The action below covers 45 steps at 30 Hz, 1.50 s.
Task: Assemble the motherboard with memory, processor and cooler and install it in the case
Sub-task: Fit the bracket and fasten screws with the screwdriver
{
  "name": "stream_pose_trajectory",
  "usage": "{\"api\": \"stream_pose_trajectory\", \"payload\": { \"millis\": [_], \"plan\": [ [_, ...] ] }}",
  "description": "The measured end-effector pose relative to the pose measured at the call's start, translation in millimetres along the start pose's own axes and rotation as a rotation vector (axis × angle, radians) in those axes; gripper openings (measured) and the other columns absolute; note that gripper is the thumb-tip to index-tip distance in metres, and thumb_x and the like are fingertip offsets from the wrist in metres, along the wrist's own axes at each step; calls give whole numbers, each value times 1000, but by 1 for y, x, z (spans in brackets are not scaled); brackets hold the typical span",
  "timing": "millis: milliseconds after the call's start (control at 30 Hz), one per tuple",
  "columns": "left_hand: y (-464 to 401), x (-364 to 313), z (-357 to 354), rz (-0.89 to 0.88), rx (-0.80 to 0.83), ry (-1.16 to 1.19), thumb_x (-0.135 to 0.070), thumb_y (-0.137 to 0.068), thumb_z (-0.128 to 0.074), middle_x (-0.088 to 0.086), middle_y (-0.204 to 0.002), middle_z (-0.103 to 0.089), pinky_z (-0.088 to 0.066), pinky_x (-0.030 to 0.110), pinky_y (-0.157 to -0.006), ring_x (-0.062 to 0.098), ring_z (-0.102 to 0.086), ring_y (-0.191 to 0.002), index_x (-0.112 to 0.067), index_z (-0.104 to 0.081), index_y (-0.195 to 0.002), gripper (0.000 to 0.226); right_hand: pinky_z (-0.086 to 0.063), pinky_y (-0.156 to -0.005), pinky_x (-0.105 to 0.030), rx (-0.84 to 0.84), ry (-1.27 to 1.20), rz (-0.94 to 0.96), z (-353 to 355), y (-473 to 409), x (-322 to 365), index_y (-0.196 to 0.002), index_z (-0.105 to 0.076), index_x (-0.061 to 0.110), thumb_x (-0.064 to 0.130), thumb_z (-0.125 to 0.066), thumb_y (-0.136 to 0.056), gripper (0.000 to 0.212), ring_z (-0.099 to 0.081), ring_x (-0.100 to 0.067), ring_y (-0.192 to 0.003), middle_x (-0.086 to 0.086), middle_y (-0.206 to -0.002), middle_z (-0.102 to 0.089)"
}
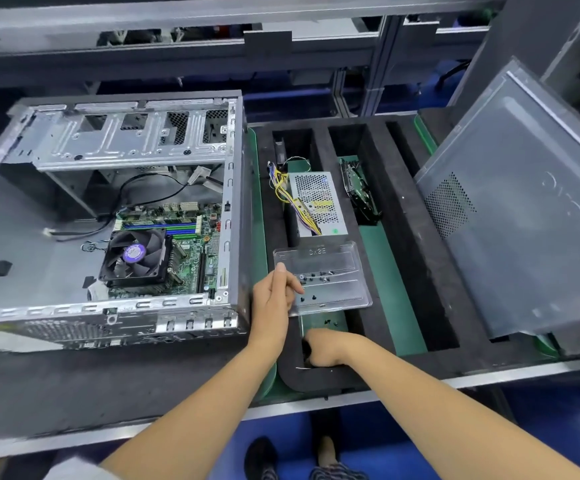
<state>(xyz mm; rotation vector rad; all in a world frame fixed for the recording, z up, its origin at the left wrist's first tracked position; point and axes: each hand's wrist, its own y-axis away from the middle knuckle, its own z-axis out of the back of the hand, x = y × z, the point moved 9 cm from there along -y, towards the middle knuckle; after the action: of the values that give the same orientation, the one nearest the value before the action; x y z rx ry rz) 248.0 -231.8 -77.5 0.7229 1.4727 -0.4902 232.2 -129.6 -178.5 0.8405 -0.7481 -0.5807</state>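
Note:
The open grey case (pixel 236 202) lies on its side at the left. Inside it sits the green motherboard (pixel 191 258), carrying memory sticks (pixel 160 227) and a black cooler fan (pixel 136 258). To its right a clear plastic tray (pixel 330 292) holds several small black screws (pixel 316 277). My left hand (pixel 276 296) pinches the tray's left edge. My right hand (pixel 326 348) reaches down into the slot of the black foam holder (pixel 316 379) just below the tray; its fingers are hidden there.
A silver power supply (pixel 316 202) with yellow wiring and a dark drive (pixel 359 192) stand in the foam slots on the green mat. The case's side panel (pixel 523 209) leans at the right. A few loose screws (pixel 330 322) lie below the tray.

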Motion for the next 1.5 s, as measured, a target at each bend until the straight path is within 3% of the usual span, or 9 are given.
{"api": "stream_pose_trajectory", "payload": {
  "millis": [300,433,700,933,1033,1100,1233,1367,1500],
  "plan": [
    [-1,2,0,6,16,-6,-28,-104,-35,-4,-48,-25,-23,16,-44,7,-22,-44,-10,-55,-62,50,-32,-52,-25,81,2,-70,-5,3,0,-129,-45,-1,4,-34,-94,37,-45,-19,-70,-13,-106,-53],
    [-2,3,0,7,20,-11,-29,-104,-35,-4,-48,-25,-22,16,-44,7,-22,-43,-11,-55,-62,50,-45,-80,-35,79,-6,-69,-8,1,-2,-131,-45,-3,6,-32,-99,36,-52,-27,-98,-20,-130,-52],
    [-1,3,0,14,17,6,-29,-104,-34,-4,-48,-24,-20,18,-43,8,-20,-43,-10,-55,-62,50,-35,-105,-33,26,-156,-56,-1,-6,-12,-139,-42,8,21,-37,-101,42,-43,-27,-127,-11,-143,-43],
    [-2,2,0,15,11,9,-28,-104,-35,-3,-48,-25,-21,17,-43,8,-21,-43,-9,-54,-62,50,-36,-98,-30,18,-146,-30,-1,-11,-13,-134,-46,0,25,-29,-103,43,-48,-28,-123,-17,-137,-50],
    [-2,3,0,19,7,12,-28,-104,-35,-3,-48,-25,-21,17,-43,8,-21,-43,-10,-55,-62,50,-41,-86,-28,12,-216,-28,-2,-10,-16,-113,-62,5,29,-33,-101,39,-59,-24,-99,-13,-118,-64],
    [-2,3,0,22,7,16,-28,-104,-35,-4,-47,-24,-21,17,-43,8,-20,-43,-10,-55,-61,50,-40,-65,-25,-62,-386,-96,5,-9,-23,-94,-61,11,33,-39,-99,32,-53,-14,-68,-6,-94,-66],
    [-2,3,1,26,3,37,-28,-104,-35,-1,-48,-24,-20,17,-43,8,-20,-43,-10,-55,-61,51,-18,-35,-14,-137,-1132,-207,6,-5,-37,-69,-44,18,31,-41,-100,33,-31,-4,-41,4,-58,-44],
    [-1,1,0,17,5,39,-27,-104,-34,-3,-47,-25,-20,18,-43,8,-21,-42,-8,-54,-62,50,-16,-33,-12,21,-1564,-134,-4,5,-21,-69,-42,17,21,-36,-102,34,-30,-3,-35,4,-52,-41],
    [-1,0,0,19,4,40,-28,-104,-34,-1,-48,-25,-21,17,-43,9,-21,-43,-6,-54,-64,50,-27,-37,-15,1,-1662,-86,0,15,-15,-77,-51,9,14,-39,-100,27,-38,-8,-50,-1,-62,-45]
  ]
}}
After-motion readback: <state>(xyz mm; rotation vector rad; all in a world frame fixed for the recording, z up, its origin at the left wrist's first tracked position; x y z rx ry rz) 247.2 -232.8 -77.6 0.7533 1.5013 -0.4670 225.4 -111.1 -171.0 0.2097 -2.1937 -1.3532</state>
